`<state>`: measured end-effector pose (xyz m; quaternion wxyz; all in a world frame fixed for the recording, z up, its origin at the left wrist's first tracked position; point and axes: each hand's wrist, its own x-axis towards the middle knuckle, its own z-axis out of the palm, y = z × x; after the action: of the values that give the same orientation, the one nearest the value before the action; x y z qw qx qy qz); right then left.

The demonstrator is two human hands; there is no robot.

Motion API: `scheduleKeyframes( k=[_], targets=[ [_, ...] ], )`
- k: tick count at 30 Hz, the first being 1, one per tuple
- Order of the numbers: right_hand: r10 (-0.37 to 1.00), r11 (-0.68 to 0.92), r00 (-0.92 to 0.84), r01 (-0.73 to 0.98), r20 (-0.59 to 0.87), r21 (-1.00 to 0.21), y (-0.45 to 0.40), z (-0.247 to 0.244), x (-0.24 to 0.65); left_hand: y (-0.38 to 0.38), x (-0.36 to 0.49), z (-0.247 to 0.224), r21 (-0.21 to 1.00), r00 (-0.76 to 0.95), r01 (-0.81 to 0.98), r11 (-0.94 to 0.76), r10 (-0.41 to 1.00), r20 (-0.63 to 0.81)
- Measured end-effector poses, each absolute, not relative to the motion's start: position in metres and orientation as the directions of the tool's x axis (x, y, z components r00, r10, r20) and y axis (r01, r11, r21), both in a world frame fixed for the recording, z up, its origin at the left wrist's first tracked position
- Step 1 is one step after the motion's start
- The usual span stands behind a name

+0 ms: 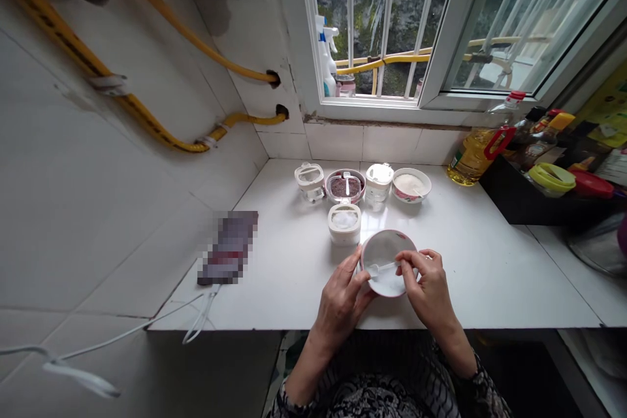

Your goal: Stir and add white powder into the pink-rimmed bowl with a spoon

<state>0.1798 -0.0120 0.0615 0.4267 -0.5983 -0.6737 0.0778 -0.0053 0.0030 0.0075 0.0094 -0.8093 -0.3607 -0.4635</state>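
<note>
Bowl [386,262] with a red rim is tipped up near the front edge of the counter [490,274], with some white powder low inside. The left hand [340,294] is curled around the side of the bowl and holds it up. The right hand [426,281] is pinched almost shut on a small white spoon [382,268], which reaches into the bowl. Just behind the bowl is a white jar [344,223] of white stuff. Behind that, in a row near the back edge, are a clear jar [309,181], a dish of dark red stuff [345,186], another clear jar [379,181], and a small bowl of white powder [411,185]. A yellow oil bottle [477,153] stands near the back right corner.
</note>
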Motion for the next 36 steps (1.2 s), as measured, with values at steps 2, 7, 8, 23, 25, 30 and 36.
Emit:
scheduleKeyframes(
  k=[2, 7, 8, 23, 25, 30, 36],
  targets=[
    [0.869, 0.264, 0.11, 0.723, 0.482, -0.639, -0.011, 0.061, 0.179, 0.003, -0.006, 0.007, 0.312, 0.309, 0.597, -0.739, 0.571, 0.761],
    [0.819, 0.302, 0.104, 0.758, 0.564, -0.578, -0.006, 0.061, 0.182, 0.003, -0.005, 0.007, 0.319, 0.31, 0.59, -0.742, 0.573, 0.759],
    [0.808, 0.322, 0.075, 0.774, 0.584, -0.546, -0.005, 0.062, 0.182, 0.003, -0.005, 0.007, 0.32, 0.309, 0.586, -0.744, 0.571, 0.76],
    [0.848, 0.39, -0.141, 0.819, 0.511, -0.421, -0.014, 0.073, 0.199, 0.002, -0.005, 0.006, 0.291, 0.32, 0.59, -0.753, 0.549, 0.772],
    [0.888, 0.344, -0.094, 0.784, 0.449, -0.517, -0.016, 0.072, 0.195, 0.002, -0.005, 0.006, 0.285, 0.321, 0.591, -0.755, 0.544, 0.775],
    [0.953, 0.096, 0.145, 0.687, 0.265, -0.721, -0.016, 0.071, 0.183, 0.002, -0.004, 0.007, 0.263, 0.327, 0.599, -0.756, 0.531, 0.782],
    [0.921, 0.064, 0.274, 0.596, 0.278, -0.8, -0.008, 0.067, 0.175, 0.002, -0.003, 0.005, 0.24, 0.334, 0.605, -0.759, 0.516, 0.789]
  ],
)
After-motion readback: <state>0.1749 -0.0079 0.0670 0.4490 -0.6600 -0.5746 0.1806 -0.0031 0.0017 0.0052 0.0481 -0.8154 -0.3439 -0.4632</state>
